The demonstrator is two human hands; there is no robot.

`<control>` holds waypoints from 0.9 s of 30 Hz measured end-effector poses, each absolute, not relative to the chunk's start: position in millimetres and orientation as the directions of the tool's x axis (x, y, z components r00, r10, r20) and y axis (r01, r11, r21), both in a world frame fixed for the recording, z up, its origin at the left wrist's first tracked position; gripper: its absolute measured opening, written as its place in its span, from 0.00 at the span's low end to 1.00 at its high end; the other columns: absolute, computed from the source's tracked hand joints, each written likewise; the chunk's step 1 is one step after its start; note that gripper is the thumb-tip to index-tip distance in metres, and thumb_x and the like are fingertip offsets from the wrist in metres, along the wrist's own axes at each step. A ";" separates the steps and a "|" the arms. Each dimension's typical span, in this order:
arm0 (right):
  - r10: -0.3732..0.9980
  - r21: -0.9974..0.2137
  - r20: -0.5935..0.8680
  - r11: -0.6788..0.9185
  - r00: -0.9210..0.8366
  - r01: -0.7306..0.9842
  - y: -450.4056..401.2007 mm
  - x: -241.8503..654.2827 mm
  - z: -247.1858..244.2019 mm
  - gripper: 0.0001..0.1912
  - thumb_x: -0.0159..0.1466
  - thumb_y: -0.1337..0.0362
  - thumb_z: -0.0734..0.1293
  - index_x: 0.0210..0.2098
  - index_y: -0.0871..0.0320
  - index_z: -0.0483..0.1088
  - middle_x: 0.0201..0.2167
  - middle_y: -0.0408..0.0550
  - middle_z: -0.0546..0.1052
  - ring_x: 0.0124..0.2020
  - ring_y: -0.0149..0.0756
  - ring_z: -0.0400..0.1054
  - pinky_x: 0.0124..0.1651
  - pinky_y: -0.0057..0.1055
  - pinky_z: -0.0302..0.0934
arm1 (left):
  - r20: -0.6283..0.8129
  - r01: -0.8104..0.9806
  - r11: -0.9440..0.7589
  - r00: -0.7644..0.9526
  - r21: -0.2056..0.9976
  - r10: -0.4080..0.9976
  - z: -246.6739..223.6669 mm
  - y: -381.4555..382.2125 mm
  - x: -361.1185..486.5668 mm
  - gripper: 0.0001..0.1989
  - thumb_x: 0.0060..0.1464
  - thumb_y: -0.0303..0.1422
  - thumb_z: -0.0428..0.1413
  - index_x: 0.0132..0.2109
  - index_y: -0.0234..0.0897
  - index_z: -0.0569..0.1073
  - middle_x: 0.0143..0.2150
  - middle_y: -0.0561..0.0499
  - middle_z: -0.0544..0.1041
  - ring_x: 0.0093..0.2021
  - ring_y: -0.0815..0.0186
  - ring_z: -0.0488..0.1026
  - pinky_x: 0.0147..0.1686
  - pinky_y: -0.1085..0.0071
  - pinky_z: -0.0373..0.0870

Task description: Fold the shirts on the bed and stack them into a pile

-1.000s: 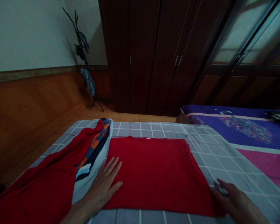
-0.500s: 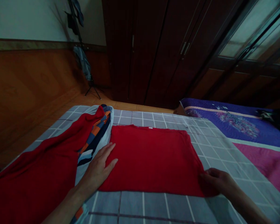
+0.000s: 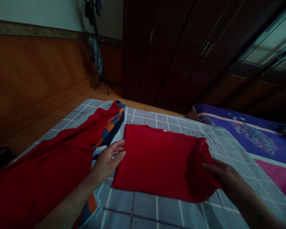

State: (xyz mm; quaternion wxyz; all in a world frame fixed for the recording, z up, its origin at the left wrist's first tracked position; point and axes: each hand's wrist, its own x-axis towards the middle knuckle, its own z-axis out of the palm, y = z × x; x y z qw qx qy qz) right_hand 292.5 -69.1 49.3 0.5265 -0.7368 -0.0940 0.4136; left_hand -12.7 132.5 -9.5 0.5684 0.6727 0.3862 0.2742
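The right hand [image 3: 231, 178] pinched the red shirt [image 3: 157, 159] by its raised right side; the left hand [image 3: 107, 161], fingers parted, met the left edge; likely folding, which called for carrying leftward

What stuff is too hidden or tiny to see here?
In the head view:
Right hand: some fingertips hidden behind the red shirt.
White neck label: any writing, too small.
Coat rack: top cut off by the upper edge.
Dark object at left: too dim to identify.
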 end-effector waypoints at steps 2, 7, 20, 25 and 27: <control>0.656 -0.902 -0.415 -0.389 0.630 -0.188 -38.6 270.7 58.7 0.24 0.45 0.63 0.74 0.42 0.57 0.70 0.33 0.50 0.79 0.31 0.45 0.75 0.32 0.34 0.70 | -0.132 0.118 0.081 0.544 0.990 0.828 -6.0 132.3 -12.5 0.26 0.50 0.41 0.56 0.53 0.31 0.67 0.54 0.39 0.71 0.49 0.58 0.71 0.49 0.63 0.66; 0.874 -0.941 -0.177 -0.285 0.452 0.183 33.9 183.1 52.8 0.23 0.50 0.63 0.66 0.46 0.60 0.68 0.32 0.49 0.78 0.34 0.44 0.74 0.32 0.33 0.67 | -0.324 -0.007 0.401 0.576 0.916 0.750 0.5 131.2 -14.2 0.25 0.52 0.41 0.57 0.54 0.32 0.65 0.49 0.40 0.73 0.41 0.62 0.73 0.38 0.69 0.69; 0.985 -0.381 -0.112 -0.167 0.135 0.909 41.9 83.3 18.4 0.21 0.56 0.72 0.59 0.49 0.60 0.64 0.37 0.50 0.77 0.32 0.41 0.73 0.28 0.29 0.55 | -0.384 0.048 0.453 0.614 0.890 0.689 -6.7 130.9 -16.2 0.28 0.46 0.41 0.60 0.54 0.37 0.65 0.35 0.54 0.72 0.35 0.68 0.70 0.31 0.75 0.62; 0.993 -0.399 -0.069 -0.116 0.096 0.909 32.8 88.8 19.8 0.24 0.56 0.73 0.59 0.52 0.59 0.64 0.38 0.49 0.77 0.33 0.39 0.72 0.31 0.28 0.56 | -0.340 0.018 0.434 0.651 0.901 0.678 -6.5 132.0 -16.3 0.28 0.46 0.37 0.61 0.54 0.35 0.65 0.37 0.52 0.71 0.36 0.68 0.70 0.33 0.74 0.64; 0.990 -0.443 -0.041 -0.137 0.132 0.886 27.2 93.7 18.1 0.26 0.57 0.71 0.60 0.55 0.57 0.62 0.41 0.49 0.76 0.36 0.39 0.72 0.33 0.28 0.58 | -0.349 0.028 0.439 0.653 0.898 0.672 -6.1 133.0 -17.0 0.28 0.46 0.35 0.61 0.54 0.35 0.64 0.39 0.50 0.71 0.35 0.68 0.71 0.32 0.74 0.65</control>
